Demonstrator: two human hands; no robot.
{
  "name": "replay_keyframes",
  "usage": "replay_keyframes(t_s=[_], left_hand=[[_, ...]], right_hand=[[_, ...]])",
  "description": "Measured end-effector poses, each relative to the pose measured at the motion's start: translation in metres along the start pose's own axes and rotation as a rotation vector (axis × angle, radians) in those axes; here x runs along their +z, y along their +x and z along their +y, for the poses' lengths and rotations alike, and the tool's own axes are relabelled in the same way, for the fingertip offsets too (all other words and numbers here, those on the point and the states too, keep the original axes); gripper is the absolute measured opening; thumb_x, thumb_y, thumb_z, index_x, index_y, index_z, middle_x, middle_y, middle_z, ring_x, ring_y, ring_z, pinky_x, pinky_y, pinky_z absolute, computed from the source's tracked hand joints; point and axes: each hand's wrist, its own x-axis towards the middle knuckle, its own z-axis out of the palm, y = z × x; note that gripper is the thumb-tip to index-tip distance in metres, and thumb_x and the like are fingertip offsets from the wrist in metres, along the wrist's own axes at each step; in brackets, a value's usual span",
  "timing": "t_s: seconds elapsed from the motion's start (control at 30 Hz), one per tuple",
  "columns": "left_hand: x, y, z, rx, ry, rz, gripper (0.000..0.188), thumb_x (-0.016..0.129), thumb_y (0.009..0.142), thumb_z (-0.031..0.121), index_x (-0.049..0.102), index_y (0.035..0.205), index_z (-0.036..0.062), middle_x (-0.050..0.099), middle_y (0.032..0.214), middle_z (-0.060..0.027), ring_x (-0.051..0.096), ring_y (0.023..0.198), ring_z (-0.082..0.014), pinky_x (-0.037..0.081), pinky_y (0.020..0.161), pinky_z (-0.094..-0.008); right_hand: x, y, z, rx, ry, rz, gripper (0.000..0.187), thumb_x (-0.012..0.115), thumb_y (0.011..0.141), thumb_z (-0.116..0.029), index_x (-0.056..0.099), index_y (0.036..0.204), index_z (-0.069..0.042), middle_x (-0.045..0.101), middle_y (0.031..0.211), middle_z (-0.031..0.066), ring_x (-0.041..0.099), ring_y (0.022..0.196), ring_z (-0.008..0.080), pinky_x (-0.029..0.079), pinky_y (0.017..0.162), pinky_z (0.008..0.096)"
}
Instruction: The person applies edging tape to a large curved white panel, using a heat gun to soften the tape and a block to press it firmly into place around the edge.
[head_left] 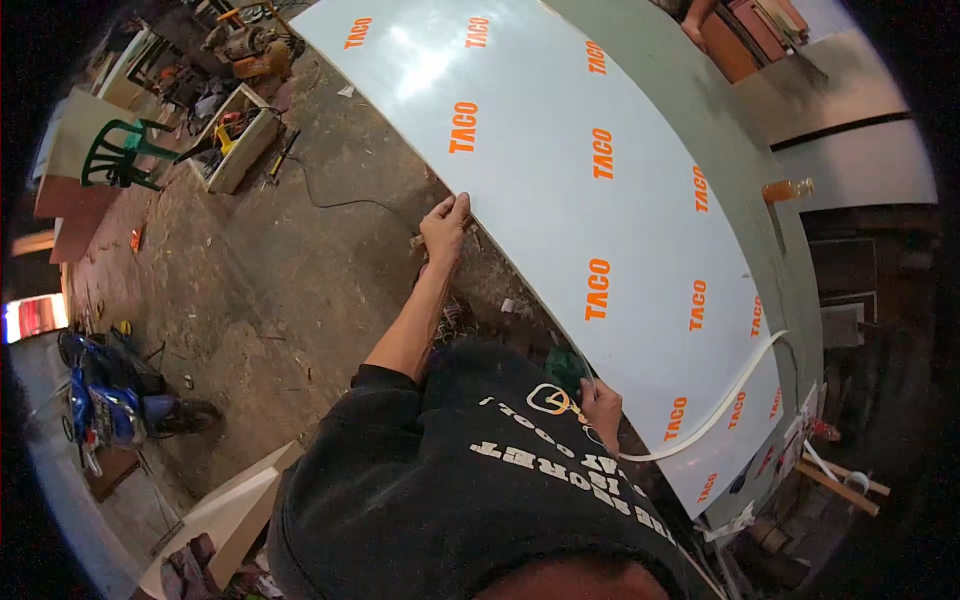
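Gripping the near edge of the sheet [560, 190], the left hand [446, 224] is curled shut over that rim, fingers wrapped onto the top face and the thumb side toward the person's body. The sheet is a large pale laminate panel with orange lettering; its long axis runs from far ahead of the left hand down and across to well beyond the right hand [601, 401]. Both hands sit on the same long edge, the one nearest the person, so the panel lies outward from each palm, away from the torso.

The right hand is low, close against the dark shirt [480, 500], and looks closed around one end of a thin white strip [735, 385]. That strip arcs away from the right hand, up over the panel's face toward its far edge. Whether the fingers also pinch the panel's rim there is hard to tell, since the fisheye bends that corner and the hand is small.

Of the two, the left hand is stretched far forward along the edge, arm nearly straight; the right stays tucked at the body. Beyond the panel's far edge, well apart from either hand, a bottle [787, 189] stands on a grey surface.
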Motion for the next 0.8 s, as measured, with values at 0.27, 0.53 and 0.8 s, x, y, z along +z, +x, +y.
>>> replay_keyframes(t_s=[0.27,0.53,0.8], left_hand=[[0.011,-0.040,-0.002,-0.096,-0.040,-0.038,0.039,0.071,0.089,0.031,0.066,0.105,-0.0032,0.065,0.090,-0.0018,0.057,0.072,-0.0085,0.046,0.061,-0.0246],[0.021,-0.080,-0.015,-0.039,-0.033,-0.075,0.043,0.071,0.089,0.030,0.065,0.108,-0.0073,0.066,0.092,-0.0044,0.059,0.078,-0.0108,0.047,0.067,-0.0249],[0.027,-0.107,-0.035,-0.121,0.013,-0.133,0.038,0.070,0.089,0.028,0.066,0.101,-0.0078,0.064,0.085,-0.0043,0.058,0.074,-0.0104,0.049,0.066,-0.0258]], right_hand=[[-0.019,-0.035,0.052,0.044,-0.009,0.001,0.028,0.060,0.092,-0.026,0.070,0.090,0.000,0.063,0.064,0.0163,0.062,0.057,0.0246,0.045,0.055,0.0364],[-0.025,-0.058,0.058,0.095,-0.037,-0.065,0.025,0.059,0.091,-0.028,0.071,0.109,-0.015,0.068,0.076,0.0143,0.067,0.071,0.0338,0.052,0.065,0.0412],[-0.031,-0.063,0.076,0.092,-0.106,-0.071,0.026,0.060,0.090,-0.026,0.069,0.114,-0.019,0.068,0.078,0.0154,0.068,0.075,0.0344,0.052,0.066,0.0421]])
